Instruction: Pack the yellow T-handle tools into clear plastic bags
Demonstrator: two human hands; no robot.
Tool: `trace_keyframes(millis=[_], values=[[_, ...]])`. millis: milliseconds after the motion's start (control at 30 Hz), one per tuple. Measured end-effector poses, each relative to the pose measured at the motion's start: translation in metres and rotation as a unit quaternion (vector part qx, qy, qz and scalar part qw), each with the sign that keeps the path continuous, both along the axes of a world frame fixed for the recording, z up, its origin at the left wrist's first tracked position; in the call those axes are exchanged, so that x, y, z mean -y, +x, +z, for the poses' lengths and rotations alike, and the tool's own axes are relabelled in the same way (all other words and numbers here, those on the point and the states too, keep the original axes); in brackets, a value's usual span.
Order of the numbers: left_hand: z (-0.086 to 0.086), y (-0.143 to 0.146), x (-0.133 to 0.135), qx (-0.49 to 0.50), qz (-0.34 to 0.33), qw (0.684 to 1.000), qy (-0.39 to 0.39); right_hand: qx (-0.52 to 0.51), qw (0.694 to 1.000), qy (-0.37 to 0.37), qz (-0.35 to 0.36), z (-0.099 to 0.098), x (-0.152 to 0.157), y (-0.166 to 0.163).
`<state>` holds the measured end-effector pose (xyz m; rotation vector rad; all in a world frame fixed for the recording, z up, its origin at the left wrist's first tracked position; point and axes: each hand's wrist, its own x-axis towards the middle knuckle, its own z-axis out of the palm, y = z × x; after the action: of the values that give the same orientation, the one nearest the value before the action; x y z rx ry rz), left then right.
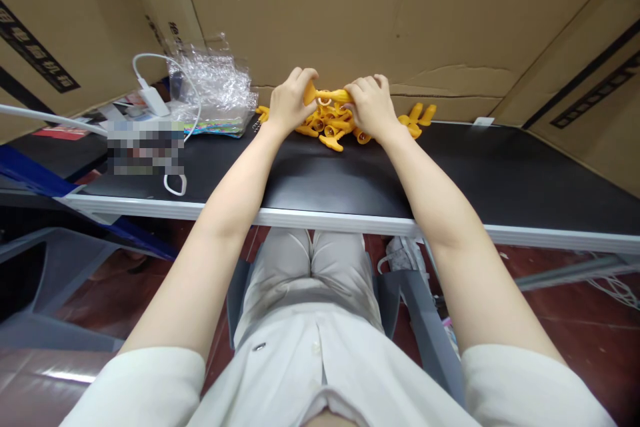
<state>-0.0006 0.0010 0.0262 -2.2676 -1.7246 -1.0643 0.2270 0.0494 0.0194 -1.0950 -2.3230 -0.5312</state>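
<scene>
Both hands are held out over the black tabletop, above a heap of small yellow-orange plastic parts (330, 128). My left hand (291, 99) is closed on one end of a yellow plastic piece (334, 95). The other end of that piece is gripped by my right hand (371, 103), so it spans level between them. Its exact kind is hard to make out, and my fingers cover both ends. Some parts in the heap are hollow with round openings. More yellow parts (417, 119) lie just right of my right hand.
Clear plastic bags (213, 90) are stacked at the left, beside a white charger (154, 99) with its cable. A blurred-out rectangle (145, 148) lies near them. Cardboard walls (325, 7) enclose the back and sides. A pale metal edge (345, 220) runs along the table front.
</scene>
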Motion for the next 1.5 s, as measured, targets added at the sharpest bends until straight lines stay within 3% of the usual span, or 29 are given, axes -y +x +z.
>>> trace_keyframes(millis=[433, 600, 800, 1267, 1500], values=[[-0.004, 0.007, -0.016, 0.014, 0.021, 0.999, -0.032, -0.008, 0.999, 0.017, -0.03, 0.013, 0.021, -0.002], [-0.002, 0.007, -0.01, 0.014, 0.014, 0.999, -0.033, 0.007, 1.0, 0.011, -0.023, 0.016, 0.025, 0.0], [0.002, 0.006, 0.0, 0.001, 0.001, 1.0, -0.002, 0.008, 1.0, -0.001, 0.005, 0.011, 0.017, 0.0], [-0.003, 0.008, -0.012, 0.002, -0.012, 0.998, -0.059, 0.033, 0.999, 0.005, -0.023, 0.011, 0.021, -0.006], [-0.004, 0.006, -0.01, -0.009, -0.003, 0.999, -0.046, 0.034, 0.999, -0.021, 0.004, 0.003, 0.013, 0.002]])
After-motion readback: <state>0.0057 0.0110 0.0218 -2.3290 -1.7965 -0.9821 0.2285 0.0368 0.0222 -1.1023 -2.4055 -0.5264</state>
